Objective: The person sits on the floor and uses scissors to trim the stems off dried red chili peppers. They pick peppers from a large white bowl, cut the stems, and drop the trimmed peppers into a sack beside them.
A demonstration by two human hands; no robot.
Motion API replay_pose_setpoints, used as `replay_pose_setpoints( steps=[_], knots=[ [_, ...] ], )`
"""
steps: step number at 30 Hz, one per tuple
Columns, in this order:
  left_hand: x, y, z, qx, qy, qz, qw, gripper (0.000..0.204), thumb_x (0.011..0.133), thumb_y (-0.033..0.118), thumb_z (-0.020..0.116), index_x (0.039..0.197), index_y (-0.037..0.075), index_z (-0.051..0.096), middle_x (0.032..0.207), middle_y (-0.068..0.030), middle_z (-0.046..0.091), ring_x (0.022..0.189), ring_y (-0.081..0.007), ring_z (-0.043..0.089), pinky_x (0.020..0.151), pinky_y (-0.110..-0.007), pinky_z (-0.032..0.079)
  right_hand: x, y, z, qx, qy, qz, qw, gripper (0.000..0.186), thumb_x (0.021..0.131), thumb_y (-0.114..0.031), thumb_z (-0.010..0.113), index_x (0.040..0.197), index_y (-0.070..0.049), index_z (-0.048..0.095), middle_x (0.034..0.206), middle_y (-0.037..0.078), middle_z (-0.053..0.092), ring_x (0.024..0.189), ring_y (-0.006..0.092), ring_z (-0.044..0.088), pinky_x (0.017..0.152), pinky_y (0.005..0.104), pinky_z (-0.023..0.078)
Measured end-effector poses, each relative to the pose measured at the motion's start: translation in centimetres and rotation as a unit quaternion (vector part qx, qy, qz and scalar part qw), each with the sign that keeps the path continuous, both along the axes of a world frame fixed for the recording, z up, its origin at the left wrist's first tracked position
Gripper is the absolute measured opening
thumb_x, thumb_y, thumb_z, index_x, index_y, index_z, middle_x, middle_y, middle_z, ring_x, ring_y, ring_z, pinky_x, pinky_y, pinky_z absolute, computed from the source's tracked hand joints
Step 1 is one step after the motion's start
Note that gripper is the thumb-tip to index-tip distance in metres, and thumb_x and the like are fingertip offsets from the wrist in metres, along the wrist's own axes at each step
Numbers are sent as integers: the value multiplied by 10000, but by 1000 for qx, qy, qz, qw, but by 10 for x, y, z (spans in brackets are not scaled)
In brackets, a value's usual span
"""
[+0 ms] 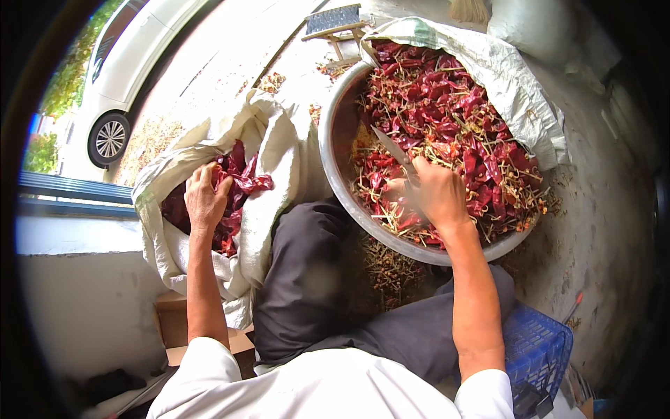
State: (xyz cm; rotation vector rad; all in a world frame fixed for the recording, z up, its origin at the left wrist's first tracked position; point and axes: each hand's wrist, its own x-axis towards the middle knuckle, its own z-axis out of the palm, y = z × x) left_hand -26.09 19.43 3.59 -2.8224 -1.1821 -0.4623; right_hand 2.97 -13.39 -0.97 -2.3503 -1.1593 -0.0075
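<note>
My right hand (438, 195) is closed round a knife whose blade (393, 146) points up and to the left. It is above a wide metal basin (333, 167) heaped with dried red chili peppers (433, 98) and their pale stems. My left hand (207, 199) reaches into the mouth of a white woven sack (164, 171). Its bent fingers and thumb close on dried red chilies (241, 174), some of them hidden beneath the hand. More chilies fill the sack around it.
Another white woven sack (516, 87) lies open over the basin's far right rim. A small stool (333, 22) stands beyond it. Loose stems (391, 272) litter the floor between my legs. A blue plastic crate (534, 349) is at my right, a cardboard box (171, 314) at lower left. A white car (118, 77) stands far left.
</note>
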Motion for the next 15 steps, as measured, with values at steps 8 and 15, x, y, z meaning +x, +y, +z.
replay_pose_setpoints(
  steps=[8,15],
  knots=[
    [14,2,-46,-45,35,-94,994,205,862,290,663,966,121,717,1057,-81,673,1050,-280,612,906,-391,489,11,-8,8,4,29,-4,1000,500,784,-522,738,851,-49,590,660,192,652,699,414,680,603,497,523],
    [-102,71,-57,-172,9,91,981,208,781,216,634,886,59,721,924,-179,672,870,-365,638,818,-431,505,22,-19,20,-35,38,-76,996,506,769,-549,754,952,-97,619,609,170,597,634,381,646,552,469,476]
  ],
)
